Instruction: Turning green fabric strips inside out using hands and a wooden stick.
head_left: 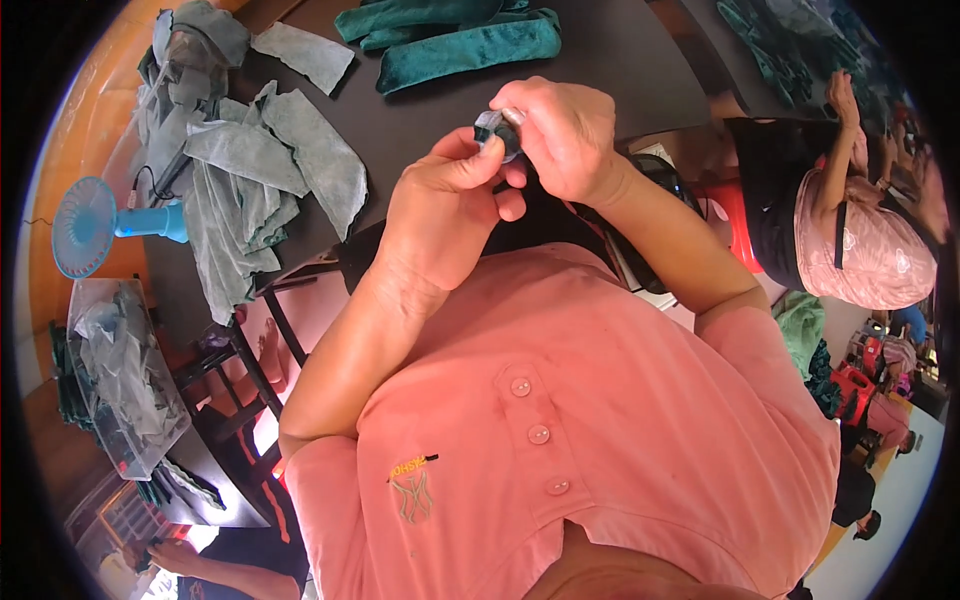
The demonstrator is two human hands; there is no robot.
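Note:
My left hand (445, 205) and my right hand (560, 135) are raised together over the dark table (620, 60), both pinching one small dark round object (496, 128) with a pale glint on its top. The left thumb and forefinger hold its lower left side. Fingertips of the right hand press on its top and right side. Most of the object is hidden by my fingers, so its kind is unclear. My pink buttoned shirt (580, 420) fills the lower part of the view.
Grey cloth pieces (255, 170) lie heaped on the table's left part, dark green cloth (465, 40) at its far edge. A small blue fan (95, 225) stands left. A clear bin (125, 385) holds grey cloth. Another person (850, 230) sits to the right.

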